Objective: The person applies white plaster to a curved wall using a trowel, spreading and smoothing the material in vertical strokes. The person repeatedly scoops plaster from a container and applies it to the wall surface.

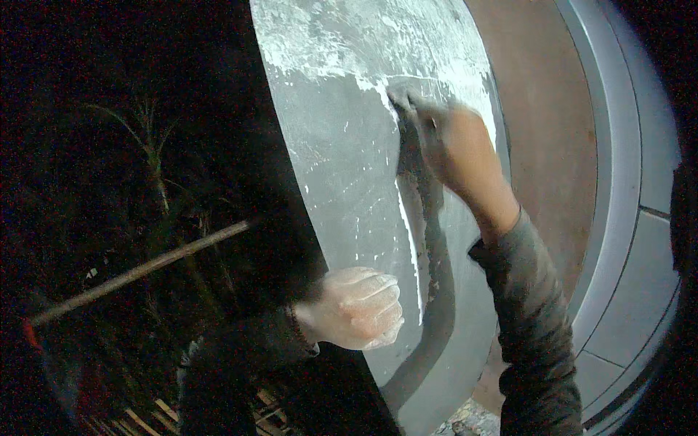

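Observation:
My right hand (451,142), its fingers smeared grey, is closed at the upper end of a long flat plastering trowel (416,207). Its brownish, worn blade lies along the wall (338,160), and the grip is hidden by my fingers. A thin white ridge of wet plaster (408,232) runs beside the blade's left edge. Lower and to the left, my left hand (356,309) is coated in white powder and curled into a fist before the wall. Whatever it may hold is hidden.
Rougher white plaster (363,36) covers the wall's top. A brown strip (549,131) and a pale curved frame (618,160) stand to the right. Darkness fills the left, where a slanting pole (145,269) and a plant (154,160) show.

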### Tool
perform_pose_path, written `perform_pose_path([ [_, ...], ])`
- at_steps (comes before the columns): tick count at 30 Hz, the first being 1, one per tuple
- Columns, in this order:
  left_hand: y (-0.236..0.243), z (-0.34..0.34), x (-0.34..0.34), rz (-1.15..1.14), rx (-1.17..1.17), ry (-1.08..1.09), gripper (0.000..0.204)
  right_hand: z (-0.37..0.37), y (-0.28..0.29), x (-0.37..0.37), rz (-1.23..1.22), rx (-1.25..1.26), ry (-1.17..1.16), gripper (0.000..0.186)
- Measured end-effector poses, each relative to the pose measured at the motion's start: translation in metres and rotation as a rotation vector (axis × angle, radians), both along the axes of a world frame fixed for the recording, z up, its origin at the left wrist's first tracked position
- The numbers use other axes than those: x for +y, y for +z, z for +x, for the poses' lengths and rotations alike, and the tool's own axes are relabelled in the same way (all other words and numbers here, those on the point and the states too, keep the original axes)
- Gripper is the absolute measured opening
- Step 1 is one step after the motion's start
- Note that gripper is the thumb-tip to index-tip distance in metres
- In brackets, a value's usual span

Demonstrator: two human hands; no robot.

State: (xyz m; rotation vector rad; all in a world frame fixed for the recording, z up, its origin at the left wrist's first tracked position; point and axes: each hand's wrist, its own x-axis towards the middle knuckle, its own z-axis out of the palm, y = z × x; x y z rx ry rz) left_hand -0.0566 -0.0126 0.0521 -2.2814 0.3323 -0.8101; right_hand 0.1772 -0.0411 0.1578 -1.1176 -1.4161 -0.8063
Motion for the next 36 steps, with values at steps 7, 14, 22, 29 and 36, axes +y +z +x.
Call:
perform_pose_path([
  [7, -0.001, -0.001, -0.003, 0.016, -0.045, -0.044, 0.019, -0.002, -0.015, -0.009, 0.067, -0.034, 0.000, 0.035],
  [14, -0.005, -0.001, -0.004, -0.018, -0.067, -0.073, 0.015, 0.024, -0.004, 0.002, 0.252, -0.235, 0.135, 0.035],
  [22, -0.007, 0.003, -0.004, -0.012, -0.104, -0.150, 0.018, 0.029, 0.018, -0.003, 0.196, -0.350, 0.084, 0.037],
  [29, -0.003, 0.003, -0.012, 0.007, -0.058, -0.068, 0.018, 0.043, 0.028, -0.001, 0.121, -0.398, 0.027, 0.036],
  [36, -0.004, 0.002, -0.011, 0.008, -0.039, -0.019, 0.022, 0.025, 0.035, -0.009, 0.132, -0.358, -0.011, 0.037],
])
